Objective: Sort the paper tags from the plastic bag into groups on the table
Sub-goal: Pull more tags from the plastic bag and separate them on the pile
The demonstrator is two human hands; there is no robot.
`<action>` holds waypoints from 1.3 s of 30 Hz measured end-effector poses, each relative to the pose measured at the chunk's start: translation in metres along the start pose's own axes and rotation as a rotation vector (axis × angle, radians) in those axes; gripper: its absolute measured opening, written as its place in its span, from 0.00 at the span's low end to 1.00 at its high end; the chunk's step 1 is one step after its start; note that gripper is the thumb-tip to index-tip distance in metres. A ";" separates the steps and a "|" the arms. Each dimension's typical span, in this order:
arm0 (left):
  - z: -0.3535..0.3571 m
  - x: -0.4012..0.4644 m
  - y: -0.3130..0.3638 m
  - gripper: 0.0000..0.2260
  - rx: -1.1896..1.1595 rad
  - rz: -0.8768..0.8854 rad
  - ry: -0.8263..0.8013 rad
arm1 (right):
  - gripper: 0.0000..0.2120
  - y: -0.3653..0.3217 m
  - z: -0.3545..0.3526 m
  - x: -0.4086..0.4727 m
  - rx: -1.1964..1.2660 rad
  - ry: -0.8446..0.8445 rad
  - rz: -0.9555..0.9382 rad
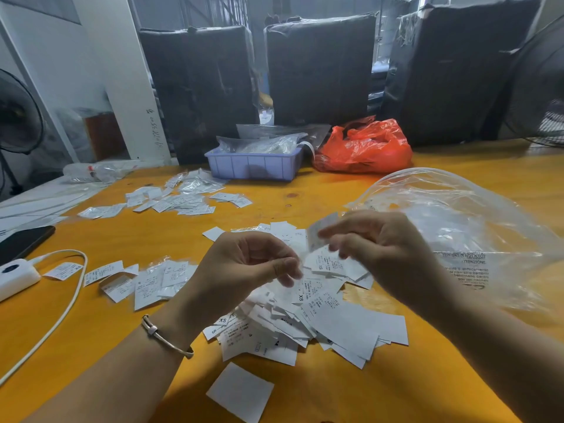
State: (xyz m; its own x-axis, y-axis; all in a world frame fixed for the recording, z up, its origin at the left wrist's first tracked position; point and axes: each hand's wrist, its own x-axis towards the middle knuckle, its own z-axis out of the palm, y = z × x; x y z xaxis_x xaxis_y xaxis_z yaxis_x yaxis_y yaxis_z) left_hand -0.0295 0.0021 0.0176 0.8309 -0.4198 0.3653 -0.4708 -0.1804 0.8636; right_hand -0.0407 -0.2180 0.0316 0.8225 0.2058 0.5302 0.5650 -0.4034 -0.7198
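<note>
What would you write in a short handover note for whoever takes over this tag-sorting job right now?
Left hand: fingers curled over the unsorted pile; a grip can't be told.
Right hand: pinches one blurred tag.
Clear plastic bag lies open to the right.
Done: small groups at left and far left.
Left: most of the pile.

I am seeing two fans: one fan (18, 114) standing left of the blue tray (253, 166), the other fan (540, 87) right of it. Behind that tray three black wrapped bundles (320, 68) are standing; the paper tags (320, 319) in front of it are lying too heaped to count.
</note>
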 end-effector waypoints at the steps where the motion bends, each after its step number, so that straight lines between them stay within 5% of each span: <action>1: 0.000 0.000 0.001 0.06 -0.003 0.014 0.001 | 0.04 -0.002 0.004 -0.003 0.019 -0.090 -0.009; 5: 0.001 -0.001 0.003 0.07 0.008 0.039 0.008 | 0.19 -0.006 0.012 -0.005 -0.040 -0.186 -0.058; 11: 0.000 -0.001 0.003 0.08 0.030 0.024 -0.020 | 0.06 -0.001 0.010 -0.003 0.000 -0.097 -0.061; 31: 0.000 -0.002 0.006 0.07 -0.018 0.007 0.003 | 0.05 -0.001 -0.003 -0.001 0.149 -0.096 0.004; 34: 0.000 -0.002 0.007 0.07 -0.023 0.021 0.009 | 0.02 -0.002 -0.005 0.000 0.162 -0.005 0.021; 39: -0.001 -0.003 0.008 0.06 -0.020 0.019 0.000 | 0.14 -0.012 -0.011 -0.001 0.219 0.220 -0.048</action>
State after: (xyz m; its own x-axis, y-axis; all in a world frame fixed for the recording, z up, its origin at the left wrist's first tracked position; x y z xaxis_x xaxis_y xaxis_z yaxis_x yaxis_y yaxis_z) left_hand -0.0357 0.0027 0.0241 0.8220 -0.4228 0.3815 -0.4803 -0.1547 0.8633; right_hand -0.0486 -0.2231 0.0448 0.7744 0.0127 0.6325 0.6228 -0.1910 -0.7587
